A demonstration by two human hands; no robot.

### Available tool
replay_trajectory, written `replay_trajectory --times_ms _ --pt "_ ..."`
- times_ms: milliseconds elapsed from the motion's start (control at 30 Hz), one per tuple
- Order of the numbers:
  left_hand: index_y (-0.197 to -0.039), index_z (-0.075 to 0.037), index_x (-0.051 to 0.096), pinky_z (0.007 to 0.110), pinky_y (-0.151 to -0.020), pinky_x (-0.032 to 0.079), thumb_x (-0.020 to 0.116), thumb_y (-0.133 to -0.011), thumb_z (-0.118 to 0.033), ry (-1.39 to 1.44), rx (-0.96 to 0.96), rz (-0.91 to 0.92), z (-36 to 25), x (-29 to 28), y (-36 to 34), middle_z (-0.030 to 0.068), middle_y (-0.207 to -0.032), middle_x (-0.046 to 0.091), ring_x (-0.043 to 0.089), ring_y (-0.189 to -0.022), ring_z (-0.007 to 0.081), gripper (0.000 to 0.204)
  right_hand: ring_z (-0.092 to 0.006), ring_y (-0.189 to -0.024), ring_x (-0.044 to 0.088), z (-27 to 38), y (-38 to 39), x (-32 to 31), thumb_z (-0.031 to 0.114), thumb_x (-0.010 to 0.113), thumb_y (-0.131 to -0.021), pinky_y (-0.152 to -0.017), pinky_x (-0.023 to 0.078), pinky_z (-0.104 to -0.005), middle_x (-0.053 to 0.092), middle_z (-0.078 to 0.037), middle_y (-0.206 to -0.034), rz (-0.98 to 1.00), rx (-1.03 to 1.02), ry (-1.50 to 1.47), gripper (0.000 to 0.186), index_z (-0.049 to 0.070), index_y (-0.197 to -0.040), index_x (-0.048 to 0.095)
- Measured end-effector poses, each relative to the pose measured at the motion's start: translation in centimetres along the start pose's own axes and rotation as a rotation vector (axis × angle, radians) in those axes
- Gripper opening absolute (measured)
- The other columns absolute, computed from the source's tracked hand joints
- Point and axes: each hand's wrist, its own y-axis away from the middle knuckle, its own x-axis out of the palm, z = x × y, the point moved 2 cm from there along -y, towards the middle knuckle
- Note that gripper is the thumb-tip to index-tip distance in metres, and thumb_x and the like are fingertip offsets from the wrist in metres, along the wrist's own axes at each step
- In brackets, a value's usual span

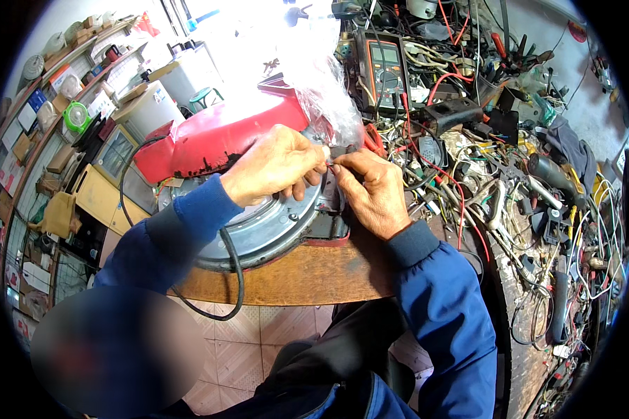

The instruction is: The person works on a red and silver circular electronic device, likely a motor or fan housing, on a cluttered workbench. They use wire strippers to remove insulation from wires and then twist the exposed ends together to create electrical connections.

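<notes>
Both hands meet over the right side of an opened appliance with a red housing (217, 140) and a round grey metal plate (272, 234). My left hand (276, 164) is closed, its thumb and forefinger pinched at a thin dark reddish wire (330, 165). From the other side my right hand (374, 188) pinches the same wire, fingertips nearly touching those of the left. The wire's ends are hidden by the fingers. A black power cord (234, 272) loops from the appliance over the table's front edge.
The wooden table (314, 276) has a curved front edge. Behind my hands lies a clear plastic bag (328, 91). A multimeter (384, 66) with red leads stands at the back. Tangled cables, pliers (497, 202) and loose parts crowd the right. Shelves (70, 105) line the left.
</notes>
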Motion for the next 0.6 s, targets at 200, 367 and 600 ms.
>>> replay_trajectory --times_ms 200,367,600 --pt "-0.088 0.001 0.071 0.025 -0.046 0.046 0.071 -0.097 -0.026 -0.044 0.122 -0.024 1.9 0.0 -0.7 0.0054 -0.075 0.069 0.061 -0.054 0.0098 0.029 -0.0342 -0.079 0.069 -0.1 0.1 0.4 0.008 0.071 -0.091 -0.072 0.054 -0.0416 0.068 -0.017 -0.084 -0.003 0.015 -0.045 0.011 -0.001 -0.096 0.073" --pt "-0.083 -0.004 0.07 0.032 -0.057 0.052 0.074 -0.091 -0.018 -1.271 1.044 -0.266 -0.7 2.2 0.8 0.0064 -0.074 0.067 0.069 -0.067 0.02 0.016 -0.0304 -0.078 0.07 -0.9 -0.1 0.2 0.01 0.069 -0.093 -0.072 0.054 -0.0384 0.071 -0.018 -0.085 0.057 0.159 -0.189 0.015 -0.003 -0.098 0.073" --pt "-0.088 0.001 0.073 0.027 -0.049 0.047 0.074 -0.094 -0.023 -0.256 0.18 -0.117 -0.8 0.3 0.2 0.0082 -0.073 0.069 0.061 -0.055 0.0112 0.026 -0.0326 -0.077 0.07 -0.4 0.0 0.1 0.01 0.069 -0.093 -0.071 0.054 -0.041 0.069 -0.017 -0.083 0.014 0.09 -0.079 0.013 -0.002 -0.095 0.072"
